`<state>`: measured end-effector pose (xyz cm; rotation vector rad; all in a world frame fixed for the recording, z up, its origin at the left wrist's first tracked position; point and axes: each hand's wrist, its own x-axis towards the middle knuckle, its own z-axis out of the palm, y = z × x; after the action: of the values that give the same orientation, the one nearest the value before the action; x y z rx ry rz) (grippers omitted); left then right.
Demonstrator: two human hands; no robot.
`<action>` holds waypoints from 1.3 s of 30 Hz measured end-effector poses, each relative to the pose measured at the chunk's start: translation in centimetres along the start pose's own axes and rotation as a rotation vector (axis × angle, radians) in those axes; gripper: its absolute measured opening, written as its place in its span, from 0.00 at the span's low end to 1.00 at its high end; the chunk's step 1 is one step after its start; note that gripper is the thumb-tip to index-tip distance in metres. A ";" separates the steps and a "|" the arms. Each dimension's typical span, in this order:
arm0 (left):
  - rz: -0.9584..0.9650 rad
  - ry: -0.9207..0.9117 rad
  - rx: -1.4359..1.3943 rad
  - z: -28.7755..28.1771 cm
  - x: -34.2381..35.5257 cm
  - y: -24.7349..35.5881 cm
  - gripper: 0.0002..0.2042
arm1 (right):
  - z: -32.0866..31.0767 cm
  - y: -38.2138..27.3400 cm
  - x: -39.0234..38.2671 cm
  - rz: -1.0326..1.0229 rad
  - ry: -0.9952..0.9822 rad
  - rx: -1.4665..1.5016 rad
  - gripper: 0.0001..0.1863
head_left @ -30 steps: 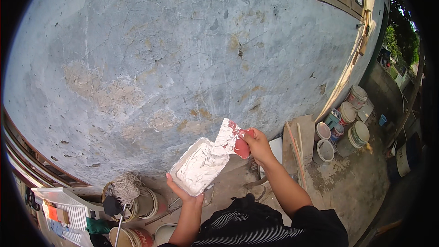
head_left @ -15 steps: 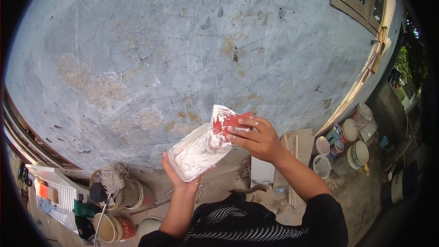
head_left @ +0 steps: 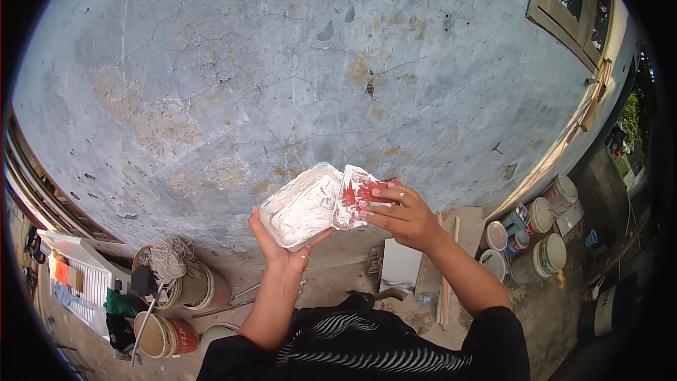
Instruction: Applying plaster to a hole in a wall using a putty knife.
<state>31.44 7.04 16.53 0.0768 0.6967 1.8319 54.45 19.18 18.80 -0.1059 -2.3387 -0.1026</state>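
My left hand (head_left: 282, 243) grips a small rectangular tray (head_left: 300, 208) from below and the left side, thumb up along its edge. White putty coats the inside of the tray. In my right hand (head_left: 405, 217) is a red putty scraper (head_left: 358, 199), pinched with the fingers spread over its face. White putty smears much of the scraper, which stands upright against the tray's right rim. Both are held in front of a cracked, pale blue wall (head_left: 268, 70) with bare, peeled patches.
At the lower left stand several buckets (head_left: 166, 335), a string mop (head_left: 173, 259) and a white slatted panel (head_left: 81, 289). More paint buckets (head_left: 546, 254) cluster on the right by wooden strips (head_left: 446, 289). A wooden-framed window (head_left: 571, 10) is at the upper right.
The scraper has moved from over the tray to its right rim, slightly rightward. My left hand has turned the tray, so its inside shows more fully. The view has shifted slightly.
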 end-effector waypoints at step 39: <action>0.247 0.035 -0.122 -7.9 -1.5 -0.5 0.45 | -1.1 9.0 8.4 0.420 0.755 -0.128 0.08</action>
<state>29.42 2.49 10.19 0.0521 0.6197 2.1132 50.34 28.36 25.97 -0.5226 -1.5184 -0.0668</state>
